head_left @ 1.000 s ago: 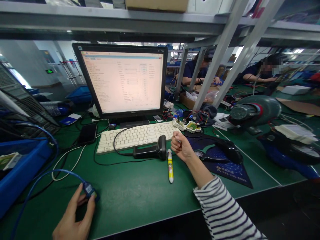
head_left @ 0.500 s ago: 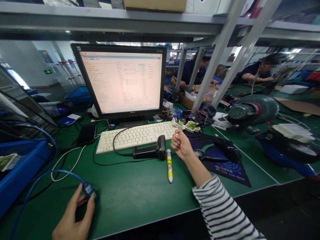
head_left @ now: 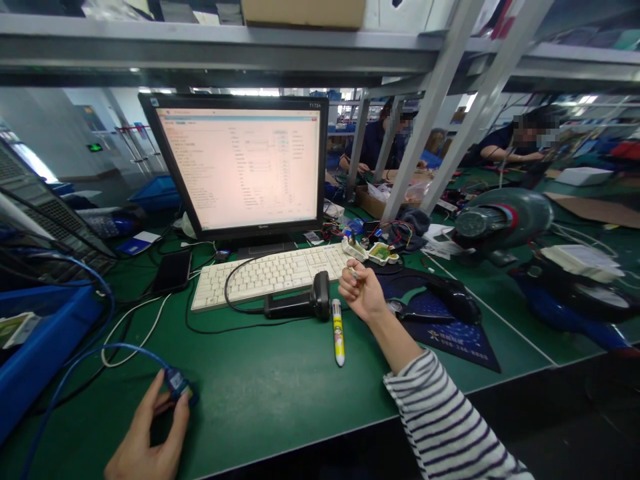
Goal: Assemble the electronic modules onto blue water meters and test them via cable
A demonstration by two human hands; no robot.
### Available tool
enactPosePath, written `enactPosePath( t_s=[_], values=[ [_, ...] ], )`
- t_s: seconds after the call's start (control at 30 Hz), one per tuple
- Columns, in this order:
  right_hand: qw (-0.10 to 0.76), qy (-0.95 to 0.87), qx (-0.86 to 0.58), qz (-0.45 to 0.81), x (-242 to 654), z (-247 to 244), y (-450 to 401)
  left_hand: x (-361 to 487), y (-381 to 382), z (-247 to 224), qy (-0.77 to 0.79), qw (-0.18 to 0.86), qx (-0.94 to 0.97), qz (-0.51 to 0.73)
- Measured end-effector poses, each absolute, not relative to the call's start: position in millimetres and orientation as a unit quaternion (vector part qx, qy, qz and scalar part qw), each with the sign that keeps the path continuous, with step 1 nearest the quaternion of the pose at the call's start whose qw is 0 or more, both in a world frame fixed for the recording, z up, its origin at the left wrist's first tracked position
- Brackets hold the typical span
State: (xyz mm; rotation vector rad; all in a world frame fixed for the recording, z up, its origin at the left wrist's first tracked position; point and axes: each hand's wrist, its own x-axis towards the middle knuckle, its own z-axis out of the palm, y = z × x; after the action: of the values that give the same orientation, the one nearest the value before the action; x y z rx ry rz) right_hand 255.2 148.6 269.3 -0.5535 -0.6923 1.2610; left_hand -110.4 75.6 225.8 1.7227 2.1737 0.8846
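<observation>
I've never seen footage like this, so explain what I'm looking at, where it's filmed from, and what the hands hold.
There's no machine arm here: these are a person's own bare hands, filmed by a camera worn on their head, looking forward and down. The left hand pinches a small blue plug-like connector on a blue cable. The right hand, in a black-and-white striped sleeve, is curled; something tiny seems to show at its fingers, too small to identify. On the green tabletop lie a black handheld scanner, a yellow-and-white pen, a cream keyboard and a black phone. Behind stands a lit, black-framed monitor.
</observation>
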Motion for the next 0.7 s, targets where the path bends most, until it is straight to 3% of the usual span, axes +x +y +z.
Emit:
enactPosePath(
  t_s=[0.7],
  values=[
    [0.725, -0.319, -0.288, 0.538, 245, 267, 152, -106, 75, 234, 0.736, 0.111, 0.591, 0.311]
  ],
)
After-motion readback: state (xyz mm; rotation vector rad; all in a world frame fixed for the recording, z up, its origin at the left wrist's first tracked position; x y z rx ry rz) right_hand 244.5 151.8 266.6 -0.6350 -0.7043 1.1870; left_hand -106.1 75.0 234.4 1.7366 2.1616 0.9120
